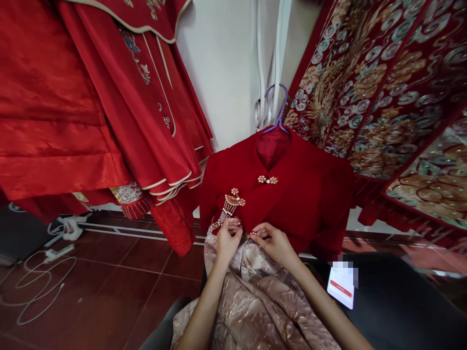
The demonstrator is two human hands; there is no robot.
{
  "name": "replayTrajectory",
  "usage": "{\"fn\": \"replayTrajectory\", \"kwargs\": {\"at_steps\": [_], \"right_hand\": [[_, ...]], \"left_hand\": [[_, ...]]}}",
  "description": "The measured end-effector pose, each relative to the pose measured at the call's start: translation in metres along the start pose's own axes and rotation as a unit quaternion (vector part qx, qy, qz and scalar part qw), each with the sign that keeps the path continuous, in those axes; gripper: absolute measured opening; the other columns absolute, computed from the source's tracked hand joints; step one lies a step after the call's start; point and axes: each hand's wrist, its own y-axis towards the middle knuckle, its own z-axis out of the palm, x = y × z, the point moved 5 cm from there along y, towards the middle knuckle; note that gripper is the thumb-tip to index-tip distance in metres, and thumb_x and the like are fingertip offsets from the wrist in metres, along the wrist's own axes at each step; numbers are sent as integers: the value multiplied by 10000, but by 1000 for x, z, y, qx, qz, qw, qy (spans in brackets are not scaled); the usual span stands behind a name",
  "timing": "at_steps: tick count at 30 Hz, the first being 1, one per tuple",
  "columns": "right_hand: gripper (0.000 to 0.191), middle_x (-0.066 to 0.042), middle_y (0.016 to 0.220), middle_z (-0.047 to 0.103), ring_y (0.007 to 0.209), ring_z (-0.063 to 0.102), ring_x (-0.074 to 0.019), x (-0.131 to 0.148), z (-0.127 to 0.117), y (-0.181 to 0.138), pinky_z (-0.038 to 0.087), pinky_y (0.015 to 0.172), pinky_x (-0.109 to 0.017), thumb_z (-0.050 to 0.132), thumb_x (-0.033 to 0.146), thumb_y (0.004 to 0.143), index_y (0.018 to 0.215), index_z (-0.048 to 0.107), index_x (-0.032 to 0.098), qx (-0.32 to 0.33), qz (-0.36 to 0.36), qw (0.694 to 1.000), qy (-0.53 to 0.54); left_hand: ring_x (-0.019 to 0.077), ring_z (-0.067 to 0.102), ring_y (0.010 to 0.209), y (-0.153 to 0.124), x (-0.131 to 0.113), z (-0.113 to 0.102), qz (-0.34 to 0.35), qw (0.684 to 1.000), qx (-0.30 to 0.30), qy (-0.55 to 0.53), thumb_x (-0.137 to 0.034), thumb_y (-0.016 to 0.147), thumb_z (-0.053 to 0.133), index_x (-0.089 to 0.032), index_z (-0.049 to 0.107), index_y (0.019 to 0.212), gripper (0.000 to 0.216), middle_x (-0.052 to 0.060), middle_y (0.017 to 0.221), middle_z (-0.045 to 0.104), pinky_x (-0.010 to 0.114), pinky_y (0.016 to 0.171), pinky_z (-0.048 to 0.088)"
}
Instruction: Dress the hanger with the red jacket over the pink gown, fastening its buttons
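A red jacket (pixel 302 194) hangs in front of me on a purple hanger (pixel 280 119). One beaded flower clasp (pixel 267 180) joins its front below the collar. On the left side of the jacket's front sits a fan-shaped beaded ornament (pixel 230 206) with strands hanging from it. My left hand (pixel 229 240), fingers closed, pinches the jacket's front just below that ornament; its exact grip is partly hidden. Beside it, my right hand (pixel 272 242) is closed at the fingertips on a small beaded button (pixel 251 235). Pinkish-beige patterned cloth (pixel 251 301) lies under both forearms.
Red garments (pixel 134 97) hang at the left, and heavily embroidered ones (pixel 383 97) at the right. White straps (pixel 277 53) run above the hanger. A lit phone (pixel 341 287) lies on a black surface (pixel 401 296). White cables (pixel 44 282) trail over the tiled floor (pixel 134 287).
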Motion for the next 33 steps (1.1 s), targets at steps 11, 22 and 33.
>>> {"fn": "replayTrajectory", "kwargs": {"at_steps": [11,22,33], "right_hand": [[105,-48,823,663,715,640,-163,26,21,28,543,645,-277,605,284,832,860,606,183,-45,-84,994,-50],[95,-31,823,647,729,636,-167,17,24,29,536,653,-276,583,298,861,862,597,203,-88,-108,988,-61],[138,-34,808,658,711,638,-173,15,25,32,540,642,-280,597,342,850,850,605,204,-105,-112,986,-62]], "left_hand": [[124,638,695,14,8,5,-90,986,-26,-138,-43,595,632,-141,629,794,221,14,725,667,255,726,517],[139,649,728,11,8,3,-80,984,-22,-160,-144,603,705,-139,663,772,174,37,765,688,274,764,516],[180,698,773,11,15,-2,-88,988,-20,-127,-192,628,727,-131,731,819,200,88,840,748,319,805,543]]}}
